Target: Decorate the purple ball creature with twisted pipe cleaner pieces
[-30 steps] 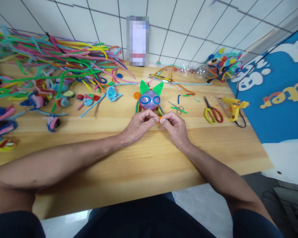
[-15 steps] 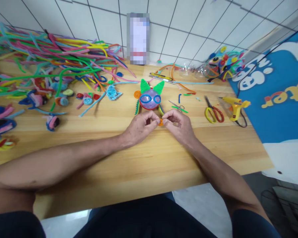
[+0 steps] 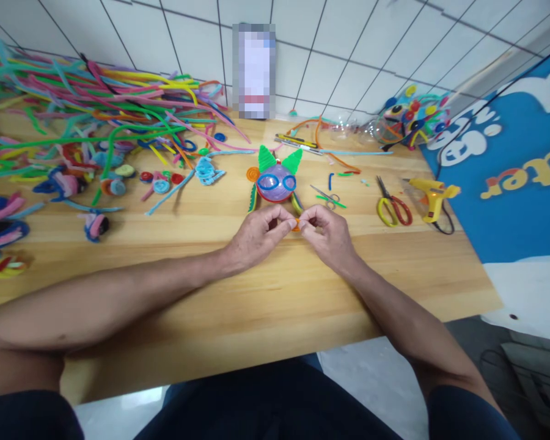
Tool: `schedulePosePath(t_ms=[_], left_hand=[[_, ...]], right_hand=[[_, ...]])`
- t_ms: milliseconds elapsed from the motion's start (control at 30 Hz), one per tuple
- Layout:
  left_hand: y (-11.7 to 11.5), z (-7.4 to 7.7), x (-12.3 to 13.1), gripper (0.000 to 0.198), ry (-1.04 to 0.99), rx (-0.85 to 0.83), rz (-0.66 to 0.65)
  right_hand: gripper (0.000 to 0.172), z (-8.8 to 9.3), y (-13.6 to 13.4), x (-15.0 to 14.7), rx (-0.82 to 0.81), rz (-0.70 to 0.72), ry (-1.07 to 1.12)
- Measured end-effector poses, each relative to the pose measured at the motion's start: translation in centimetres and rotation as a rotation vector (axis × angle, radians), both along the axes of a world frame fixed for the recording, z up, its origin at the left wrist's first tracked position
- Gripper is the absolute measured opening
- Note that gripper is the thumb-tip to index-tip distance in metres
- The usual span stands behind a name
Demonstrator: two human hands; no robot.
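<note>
Between my fingertips is a small orange pipe-cleaner coil, partly covered by the fingers. My left hand pinches it from the left, and my right hand pinches it from the right. Just beyond the hands sits a purple ball figure with green pointed ears, blue rings on its front and a red band beneath. Two dark green and yellow strips reach down from its sides toward my hands. A second orange coil lies at its left.
Many pipe cleaners are heaped at the back left, with small coiled pieces before them. Small scissors, red-and-yellow scissors and a yellow glue gun lie to the right. A phone leans on the tiled wall.
Both hands stay pinched at the orange coil in nearly the same place. The whole view has shifted very slightly; nothing else has visibly moved.
</note>
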State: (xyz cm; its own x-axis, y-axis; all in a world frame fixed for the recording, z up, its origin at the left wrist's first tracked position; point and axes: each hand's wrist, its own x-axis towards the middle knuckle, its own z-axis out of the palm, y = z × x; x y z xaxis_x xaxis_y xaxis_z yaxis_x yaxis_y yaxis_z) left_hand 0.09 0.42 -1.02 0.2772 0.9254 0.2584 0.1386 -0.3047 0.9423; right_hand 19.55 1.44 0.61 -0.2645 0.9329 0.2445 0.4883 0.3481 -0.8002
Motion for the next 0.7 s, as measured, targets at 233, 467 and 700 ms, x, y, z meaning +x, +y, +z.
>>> schedulePosePath(t_ms=[233,467,700], left_hand=[[0.1,0.1,-0.1,0.020,-0.040,-0.007,-0.034],[-0.1,-0.4,0.1,0.023,-0.104,-0.058,-0.011],[-0.3,-0.5,0.2,0.025,-0.107,-0.063,0.020]], right_hand=[[0.006,-0.2,-0.3,-0.3,-0.021,-0.017,0.060],[0.008,-0.2,-0.8,-0.9,-0.068,-0.057,0.150],[0.009,-0.6,-0.9,-1.3,-0.071,-0.078,0.203]])
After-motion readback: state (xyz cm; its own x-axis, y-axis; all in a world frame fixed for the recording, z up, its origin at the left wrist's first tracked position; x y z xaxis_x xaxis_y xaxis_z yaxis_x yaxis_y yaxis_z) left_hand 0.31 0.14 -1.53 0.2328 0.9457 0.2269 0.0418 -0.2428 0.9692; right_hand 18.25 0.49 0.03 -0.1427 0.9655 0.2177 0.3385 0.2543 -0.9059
